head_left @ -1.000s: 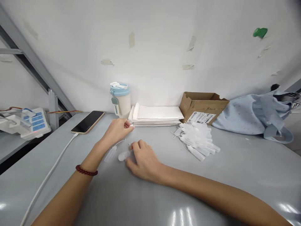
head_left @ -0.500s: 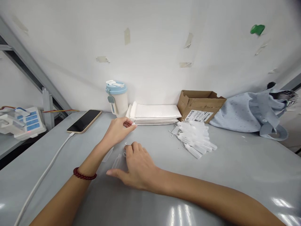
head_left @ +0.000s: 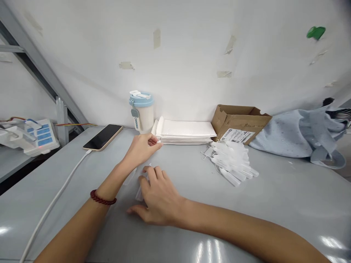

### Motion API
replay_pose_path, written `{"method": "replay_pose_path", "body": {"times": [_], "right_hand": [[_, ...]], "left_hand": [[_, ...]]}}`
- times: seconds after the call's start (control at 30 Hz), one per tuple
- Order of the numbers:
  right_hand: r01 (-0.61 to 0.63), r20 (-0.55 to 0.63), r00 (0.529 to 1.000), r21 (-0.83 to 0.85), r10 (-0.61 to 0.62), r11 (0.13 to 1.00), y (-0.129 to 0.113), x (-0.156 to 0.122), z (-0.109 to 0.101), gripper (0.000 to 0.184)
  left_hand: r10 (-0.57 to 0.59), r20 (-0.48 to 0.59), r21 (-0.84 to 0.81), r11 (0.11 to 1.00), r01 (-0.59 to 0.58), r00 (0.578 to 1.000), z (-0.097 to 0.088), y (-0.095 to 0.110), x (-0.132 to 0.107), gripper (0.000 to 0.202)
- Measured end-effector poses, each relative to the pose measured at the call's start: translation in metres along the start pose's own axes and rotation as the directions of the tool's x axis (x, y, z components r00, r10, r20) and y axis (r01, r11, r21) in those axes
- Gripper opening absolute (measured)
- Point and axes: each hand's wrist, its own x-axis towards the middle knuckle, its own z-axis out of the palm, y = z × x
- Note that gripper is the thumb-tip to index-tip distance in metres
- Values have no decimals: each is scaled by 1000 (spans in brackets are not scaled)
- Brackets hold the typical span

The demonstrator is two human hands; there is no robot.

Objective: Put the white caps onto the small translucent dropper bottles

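My left hand [head_left: 144,147] is pinched together near the left front corner of a stack of white padded envelopes [head_left: 189,128]. A small white bit shows at its fingertips, too small to name. Lower down, my right hand [head_left: 160,195] spreads over the table, thumb apart from the curled fingers. Beneath and beside those fingers lies a translucent plastic tube [head_left: 139,195], partly hidden. Another clear tube [head_left: 130,177] rests under my left wrist. To the right is a heap of similar translucent tubes [head_left: 234,162] with thin white strings.
A blue-lidded cup [head_left: 144,115] stands at the wall, left of the envelopes. Behind the heap sit a cardboard box [head_left: 244,124] and a light blue cloth bag [head_left: 290,135]. At left, a phone [head_left: 102,137] is plugged into a white cable [head_left: 59,193]; a power strip [head_left: 42,137] is beyond.
The view has shifted slightly, so things sit further right. My right hand's fingers have come over the nearer tube, whose position has altered a little. My left hand stays pinched.
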Motion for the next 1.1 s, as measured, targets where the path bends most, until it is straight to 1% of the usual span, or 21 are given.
{"method": "replay_pose_path", "body": {"times": [0.07, 0.17, 0.23, 0.3, 0.4, 0.47, 0.63, 0.83, 1.0, 1.1], "right_hand": [[-28, -18, 999, 43, 29, 999, 5, -3, -1, 59], [-121, -43, 991, 152, 129, 981, 11, -7, 0, 73], [-177, -30, 982, 231, 189, 957, 13, -8, 2, 80], [-200, -6, 978, 279, 210, 939, 14, -6, 4, 80], [-198, 12, 979, 289, 203, 937, 14, -4, 6, 81], [-196, 20, 980, 281, 198, 940, 14, -4, 6, 79], [-182, 21, 983, 273, 183, 945, 16, -5, 9, 66], [-173, -17, 982, 315, 188, 933, 19, -8, 10, 60], [-203, -2, 975, 385, 220, 900, 25, -9, 9, 55], [-230, 3, 969, 392, 248, 891, 29, -10, 9, 54]], "left_hand": [[3, -4, -2, 1000, -3, 1000, 0, 0, 0, 23], [6, -7, -6, 1000, -6, 1000, 0, 0, 0, 22], [7, -6, -8, 1000, -7, 1000, -1, 1, -1, 21], [7, -6, -10, 1000, -7, 1000, -1, 1, -1, 21], [9, -9, -11, 1000, -9, 1000, 0, 1, 0, 20], [9, -13, -13, 1000, -9, 1000, 0, 1, 0, 20], [4, -19, -13, 1000, -4, 1000, 1, 1, 0, 21], [-6, -22, -21, 1000, 5, 1000, 1, 2, 0, 20], [-5, -15, -36, 999, 4, 1000, 1, 1, -1, 18], [-4, -7, -44, 999, 4, 1000, 2, 2, -1, 16]]}}
